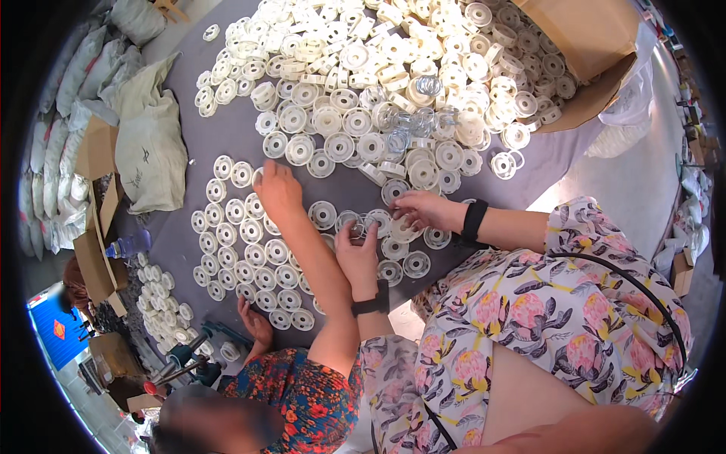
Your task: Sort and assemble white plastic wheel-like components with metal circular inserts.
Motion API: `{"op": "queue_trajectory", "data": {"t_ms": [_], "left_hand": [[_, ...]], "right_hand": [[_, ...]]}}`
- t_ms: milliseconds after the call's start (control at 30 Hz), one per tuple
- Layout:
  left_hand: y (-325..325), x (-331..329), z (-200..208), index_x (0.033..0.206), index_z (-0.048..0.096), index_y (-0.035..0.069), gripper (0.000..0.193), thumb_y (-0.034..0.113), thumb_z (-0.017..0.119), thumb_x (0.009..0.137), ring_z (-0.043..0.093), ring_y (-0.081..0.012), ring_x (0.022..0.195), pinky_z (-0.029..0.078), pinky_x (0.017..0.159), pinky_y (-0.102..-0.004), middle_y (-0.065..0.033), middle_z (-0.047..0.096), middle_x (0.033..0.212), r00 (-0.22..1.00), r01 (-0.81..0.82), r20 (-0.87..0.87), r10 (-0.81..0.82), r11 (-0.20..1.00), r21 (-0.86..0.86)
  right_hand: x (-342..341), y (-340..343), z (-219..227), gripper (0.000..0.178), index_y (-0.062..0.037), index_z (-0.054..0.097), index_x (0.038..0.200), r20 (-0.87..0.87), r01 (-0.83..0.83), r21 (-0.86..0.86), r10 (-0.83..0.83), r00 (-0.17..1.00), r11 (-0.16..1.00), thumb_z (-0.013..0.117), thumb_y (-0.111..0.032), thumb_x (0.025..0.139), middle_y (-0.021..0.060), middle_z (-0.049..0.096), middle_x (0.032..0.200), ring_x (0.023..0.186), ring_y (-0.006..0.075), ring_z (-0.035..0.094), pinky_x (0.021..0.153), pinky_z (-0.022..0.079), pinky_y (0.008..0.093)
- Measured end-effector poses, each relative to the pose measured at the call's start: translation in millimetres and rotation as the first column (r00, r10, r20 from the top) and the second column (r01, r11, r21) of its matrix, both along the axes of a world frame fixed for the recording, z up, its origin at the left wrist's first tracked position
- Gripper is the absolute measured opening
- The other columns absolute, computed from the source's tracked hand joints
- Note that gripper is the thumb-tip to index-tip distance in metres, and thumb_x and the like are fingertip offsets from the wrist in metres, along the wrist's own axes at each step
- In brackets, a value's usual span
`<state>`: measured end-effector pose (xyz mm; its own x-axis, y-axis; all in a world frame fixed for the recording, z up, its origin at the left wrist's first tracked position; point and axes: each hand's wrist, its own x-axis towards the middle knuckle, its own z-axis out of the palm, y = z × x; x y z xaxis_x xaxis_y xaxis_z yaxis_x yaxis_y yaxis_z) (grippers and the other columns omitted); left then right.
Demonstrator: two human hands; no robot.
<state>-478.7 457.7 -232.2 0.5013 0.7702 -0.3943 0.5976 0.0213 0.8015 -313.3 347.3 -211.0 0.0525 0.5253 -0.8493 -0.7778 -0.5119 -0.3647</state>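
White wheels (554, 65) lie at the mouth of a tipped cardboard box (586, 34). My half-open left hand (358, 259) is at a clear ring (349, 219), my loosely curled right hand (427, 209) over wheels; their grip I can't tell.

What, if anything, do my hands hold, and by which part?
Left hand: apparently a clear ring, by its rim. Right hand: at a white disc; hold cannot be told.
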Motion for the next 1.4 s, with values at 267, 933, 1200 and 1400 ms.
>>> {"op": "queue_trajectory", "data": {"t_ms": [267,933,1200,1400], "left_hand": [[30.1,27.4,-6.2,0.109,0.051,-0.002,0.047,0.017,0.07,0.07,0.053,-0.0324,0.092,0.044,0.078,-0.0395,-0.0183,0.051,0.101,0.951,0.221,-0.299,-0.076,0.844,0.489],[26.0,-10.1,-30.4,0.101,0.058,0.0,0.033,0.014,0.066,0.073,0.053,-0.0342,0.095,0.042,0.083,-0.0409,-0.0171,0.056,0.102,0.912,0.41,-0.24,-0.334,0.687,0.601],[0.2,-12.3,-36.1,0.092,0.06,0.003,0.021,0.01,0.065,0.073,0.056,-0.0303,0.083,0.046,0.071,-0.0371,-0.0121,0.056,0.092,0.973,0.232,-0.156,-0.172,0.758,0.609],[-4.8,36.3,-19.7,0.092,0.06,0.004,0.021,0.01,0.066,0.073,0.056,-0.0301,0.082,0.045,0.069,-0.0377,-0.0116,0.056,0.092,0.96,0.227,-0.001,-0.281,0.774,0.59]], "right_hand": [[9.5,-23.2,-6.7,0.027,-0.006,0.056,0.1,-0.002,0.109,0.003,-0.109,0.994,0.994,0.052,-0.029,0.087,0.003,0.058,0.084,0.065,0.0138,0.055,0.056,0.044,0.0259],[39.1,-60.7,-1.8,0.023,-0.007,0.056,0.097,0.109,0.247,0.007,-0.246,0.963,0.969,0.051,-0.027,0.086,0.0021,0.06,0.08,0.061,0.0107,0.056,0.055,0.045,0.0234],[45.1,-61.8,-5.1,0.023,-0.0075,0.057,0.097,0.144,0.217,-0.042,-0.209,0.967,0.975,0.05,-0.027,0.086,0.0009,0.06,0.078,0.06,0.0094,0.056,0.055,0.045,0.0228],[33.5,-60.7,1.6,0.025,-0.0083,0.057,0.096,0.122,0.164,-0.03,-0.159,0.98,0.986,0.052,-0.031,0.086,-0.0007,0.059,0.078,0.061,0.0087,0.055,0.055,0.044,0.0227]]}}
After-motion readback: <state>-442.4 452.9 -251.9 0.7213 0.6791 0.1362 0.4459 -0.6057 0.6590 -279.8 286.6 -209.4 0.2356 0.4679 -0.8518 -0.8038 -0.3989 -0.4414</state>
